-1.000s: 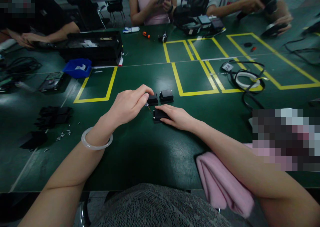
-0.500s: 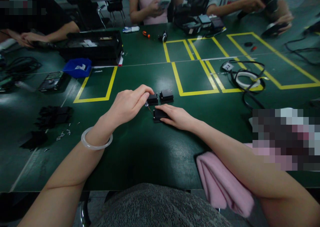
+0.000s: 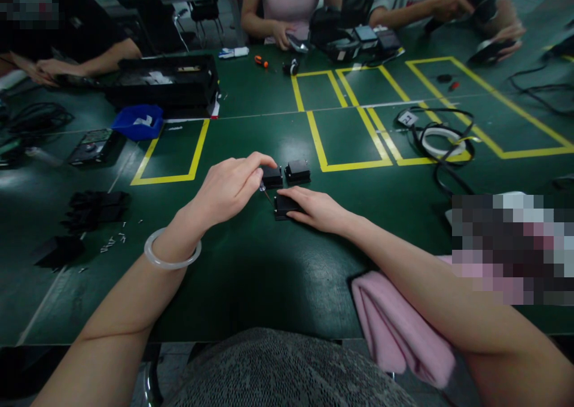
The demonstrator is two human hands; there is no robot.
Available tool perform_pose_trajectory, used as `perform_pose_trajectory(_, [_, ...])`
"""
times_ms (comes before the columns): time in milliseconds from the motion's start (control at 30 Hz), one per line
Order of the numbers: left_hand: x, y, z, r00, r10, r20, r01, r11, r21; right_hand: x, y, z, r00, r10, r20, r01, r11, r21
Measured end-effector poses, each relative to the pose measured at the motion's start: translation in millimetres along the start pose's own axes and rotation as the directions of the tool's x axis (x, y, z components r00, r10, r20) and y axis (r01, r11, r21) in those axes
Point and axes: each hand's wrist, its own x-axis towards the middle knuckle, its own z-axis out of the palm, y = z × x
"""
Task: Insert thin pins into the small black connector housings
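From where I stand, the black block (image 3: 282,207) that matters sits on the green desk (image 3: 251,287), straight out at twelve o'clock from the wearer's lap. The right hand (image 3: 319,208) is the nearer one, already on it: the block lies at nine o'clock from that palm, with thumb and fingers closed along its two long sides. As far as those fingers let me see, its long axis runs from nine to three.

The left hand (image 3: 232,187) has it at about four o'clock. Those fingers are curled in, pinching a slim screwdriver (image 3: 262,187), whose thin shaft slants down toward five and ends at the block's nine o'clock end. Whether the tip is seated there is too small to tell.

Two similar pieces crowd the far side: the left rear block (image 3: 272,178) at eleven, just under the left forefinger, and the right rear block (image 3: 298,170) at one. I can't tell if that finger touches the first. These two limit room on the twelve o'clock side.

Farther off, loose screws (image 3: 108,244) lie at eight from the left hand, dark parts (image 3: 96,207) near nine and a blue bin (image 3: 138,123) at ten. From the right hand, a cable coil (image 3: 448,146) rests at two, and a pink cloth (image 3: 399,329) drapes over the desk's edge toward five.
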Motion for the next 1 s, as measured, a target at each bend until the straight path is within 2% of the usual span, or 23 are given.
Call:
perform_pose_trajectory(167, [0.4,0.1,1.4,1.000,-0.010,-0.007,0.010,0.999,0.033,-0.1,3.0,2.3,1.000,-0.018,-0.022,0.018,1.000,0.000])
perform_pose_trajectory(567, [0.2,-0.4,2.7,0.999,0.033,-0.024,-0.034,0.998,-0.043,-0.5,2.2,1.5,0.999,-0.016,-0.027,0.017,1.000,0.008])
perform_pose_trajectory(800, [-0.7,-0.6,3.0,0.999,0.034,-0.028,-0.034,0.999,0.030,-0.8,1.7,0.8,1.000,-0.015,-0.021,0.015,1.000,0.006])
perform_pose_trajectory(1000, [0.1,1.2,2.0,1.000,-0.003,-0.011,0.004,1.000,0.025,-0.6,3.2,2.2,0.999,-0.034,-0.034,0.034,0.999,-0.003])
